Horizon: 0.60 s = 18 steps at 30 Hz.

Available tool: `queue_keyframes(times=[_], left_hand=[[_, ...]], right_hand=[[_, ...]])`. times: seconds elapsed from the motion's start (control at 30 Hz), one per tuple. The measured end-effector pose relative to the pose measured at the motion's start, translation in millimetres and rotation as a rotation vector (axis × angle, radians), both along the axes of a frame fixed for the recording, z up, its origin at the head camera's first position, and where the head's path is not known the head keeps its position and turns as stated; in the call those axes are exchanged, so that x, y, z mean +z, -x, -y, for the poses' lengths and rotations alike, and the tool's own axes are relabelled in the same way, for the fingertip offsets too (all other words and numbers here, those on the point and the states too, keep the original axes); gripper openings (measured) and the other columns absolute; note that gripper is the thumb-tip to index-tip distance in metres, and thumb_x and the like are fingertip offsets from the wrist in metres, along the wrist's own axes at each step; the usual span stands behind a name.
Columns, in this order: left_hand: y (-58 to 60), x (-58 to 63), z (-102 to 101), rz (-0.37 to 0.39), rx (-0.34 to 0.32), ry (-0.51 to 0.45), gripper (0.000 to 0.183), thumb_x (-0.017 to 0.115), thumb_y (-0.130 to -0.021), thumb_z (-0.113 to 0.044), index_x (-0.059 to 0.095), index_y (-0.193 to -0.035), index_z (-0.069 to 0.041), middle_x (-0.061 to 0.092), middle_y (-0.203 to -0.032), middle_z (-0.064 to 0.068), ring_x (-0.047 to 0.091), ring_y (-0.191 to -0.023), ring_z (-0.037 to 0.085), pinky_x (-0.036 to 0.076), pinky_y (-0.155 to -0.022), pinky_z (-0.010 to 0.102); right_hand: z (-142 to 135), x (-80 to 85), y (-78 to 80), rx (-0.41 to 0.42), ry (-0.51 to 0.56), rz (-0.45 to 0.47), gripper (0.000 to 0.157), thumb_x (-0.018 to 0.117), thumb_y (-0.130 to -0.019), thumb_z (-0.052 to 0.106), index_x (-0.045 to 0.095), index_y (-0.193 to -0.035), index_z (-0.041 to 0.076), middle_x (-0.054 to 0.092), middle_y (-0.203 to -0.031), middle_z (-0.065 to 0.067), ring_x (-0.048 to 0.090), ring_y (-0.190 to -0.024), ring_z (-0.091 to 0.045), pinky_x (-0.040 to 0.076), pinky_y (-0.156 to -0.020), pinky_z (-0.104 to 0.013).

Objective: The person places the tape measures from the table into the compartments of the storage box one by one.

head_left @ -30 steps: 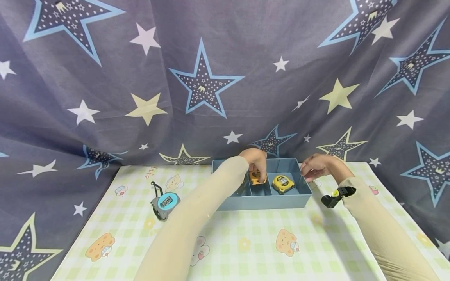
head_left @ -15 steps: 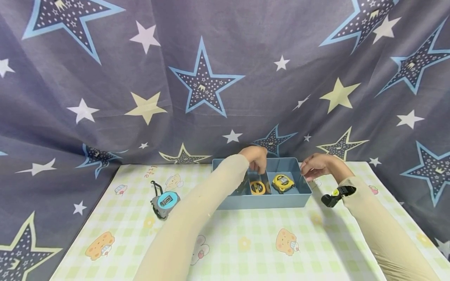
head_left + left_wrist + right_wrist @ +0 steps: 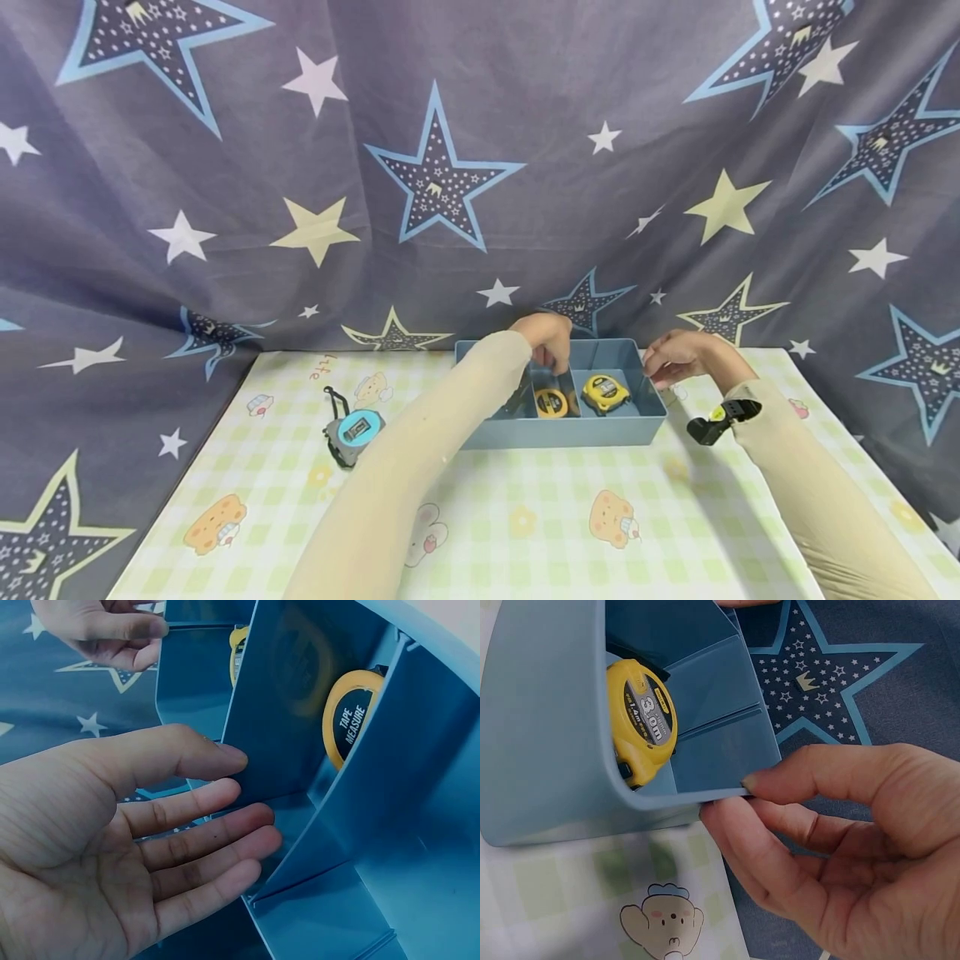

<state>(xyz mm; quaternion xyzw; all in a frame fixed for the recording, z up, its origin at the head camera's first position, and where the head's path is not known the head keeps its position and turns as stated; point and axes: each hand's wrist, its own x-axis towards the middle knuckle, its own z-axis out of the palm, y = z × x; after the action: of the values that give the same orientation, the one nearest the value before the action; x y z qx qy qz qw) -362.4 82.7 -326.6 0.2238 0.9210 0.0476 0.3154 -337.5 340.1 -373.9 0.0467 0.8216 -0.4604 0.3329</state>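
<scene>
My left hand (image 3: 551, 340) hovers over the middle compartment of a blue-grey divided box (image 3: 562, 433). Its fingers are loosely extended and hold nothing in the left wrist view. Below it, an orange-and-black tape measure (image 3: 552, 403) rests against the near side of that compartment; its label reads "TAPE MEASURE". My right hand (image 3: 847, 840) pinches the rim at the box's right end between thumb and fingers. A yellow tape measure (image 3: 639, 724), marked 3.0m, lies in the right compartment. The left sleeve hides much of the left compartment.
To the left on the checked tablecloth (image 3: 517, 533) lies a grey device (image 3: 355, 433) with a round turquoise face and a black strap. A star-patterned curtain (image 3: 525, 200) hangs right behind the box. Thin dividers (image 3: 330, 802) stand between the compartments.
My left hand has let go of the orange tape measure, which has gone down and nearer me into the middle compartment. The right hand stays on the rim.
</scene>
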Motion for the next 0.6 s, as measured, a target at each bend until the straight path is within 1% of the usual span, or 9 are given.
queue_keyframes(times=[0.1,0.17,0.27,0.3,0.4,0.5,0.53,0.6], left_hand=[[0.4,0.5,1,0.007,0.009,-0.01,0.032,0.077,-0.085,-0.015,0.064,-0.114,-0.008,0.074,-0.119,0.011,0.071,-0.112,0.025,0.057,-0.074,0.027],[0.8,1.8,1,0.016,0.012,-0.022,0.033,0.076,-0.086,-0.015,0.063,-0.115,-0.007,0.073,-0.12,0.012,0.07,-0.113,0.026,0.058,-0.083,0.03],[0.8,4.7,2,0.03,0.01,-0.04,0.033,0.075,-0.086,-0.014,0.063,-0.116,-0.006,0.073,-0.121,0.013,0.07,-0.115,0.027,0.057,-0.095,0.035],[0.6,5.8,2,0.031,0.008,-0.045,0.032,0.075,-0.087,-0.014,0.063,-0.115,-0.006,0.073,-0.121,0.013,0.069,-0.115,0.027,0.057,-0.094,0.035],[0.2,7.2,3,0.027,0.002,-0.049,0.029,0.075,-0.086,-0.013,0.066,-0.113,-0.006,0.073,-0.122,0.014,0.069,-0.116,0.027,0.056,-0.097,0.036],[-0.8,7.9,5,0.021,-0.011,-0.057,0.02,0.075,-0.086,-0.013,0.069,-0.105,-0.007,0.072,-0.124,0.015,0.069,-0.117,0.029,0.056,-0.098,0.037],[-1.2,8.2,6,0.023,-0.014,-0.061,0.017,0.075,-0.086,-0.013,0.069,-0.102,-0.008,0.072,-0.125,0.015,0.068,-0.117,0.029,0.055,-0.101,0.039],[-3.2,10.1,8,0.02,-0.023,-0.068,0.012,0.075,-0.087,-0.014,0.069,-0.096,-0.009,0.072,-0.123,0.015,0.068,-0.117,0.03,0.054,-0.101,0.04]], right_hand=[[1,0.8,0.2,-0.004,-0.006,-0.001,0.029,0.063,-0.09,-0.002,0.055,-0.116,-0.01,0.062,-0.085,-0.004,0.065,-0.079,-0.014,0.061,-0.079,-0.028],[1,1.4,0.3,-0.004,-0.009,-0.004,0.029,0.063,-0.09,-0.002,0.055,-0.116,-0.01,0.062,-0.085,-0.004,0.065,-0.08,-0.014,0.061,-0.079,-0.028],[1,2.3,0.0,-0.002,-0.008,-0.007,0.028,0.064,-0.09,-0.002,0.056,-0.115,-0.01,0.062,-0.085,-0.004,0.065,-0.08,-0.014,0.061,-0.079,-0.028],[1,2.5,-0.1,-0.002,-0.008,-0.008,0.027,0.064,-0.09,-0.002,0.056,-0.115,-0.009,0.062,-0.085,-0.004,0.065,-0.08,-0.014,0.061,-0.079,-0.028],[1,3.2,-1.3,-0.002,-0.003,-0.009,0.028,0.063,-0.09,-0.002,0.055,-0.116,-0.01,0.062,-0.085,-0.004,0.065,-0.08,-0.014,0.061,-0.079,-0.027],[2,3.3,-2.7,-0.003,0.003,-0.006,0.031,0.063,-0.09,-0.002,0.054,-0.118,-0.011,0.062,-0.086,-0.004,0.065,-0.079,-0.014,0.061,-0.078,-0.027],[2,3.3,-3.2,-0.001,0.005,-0.006,0.032,0.062,-0.09,-0.003,0.053,-0.119,-0.012,0.062,-0.086,-0.004,0.065,-0.08,-0.014,0.061,-0.078,-0.027],[2,3.4,-3.8,0.001,0.009,-0.005,0.033,0.062,-0.09,-0.003,0.053,-0.12,-0.012,0.062,-0.086,-0.003,0.065,-0.079,-0.013,0.061,-0.078,-0.027]])
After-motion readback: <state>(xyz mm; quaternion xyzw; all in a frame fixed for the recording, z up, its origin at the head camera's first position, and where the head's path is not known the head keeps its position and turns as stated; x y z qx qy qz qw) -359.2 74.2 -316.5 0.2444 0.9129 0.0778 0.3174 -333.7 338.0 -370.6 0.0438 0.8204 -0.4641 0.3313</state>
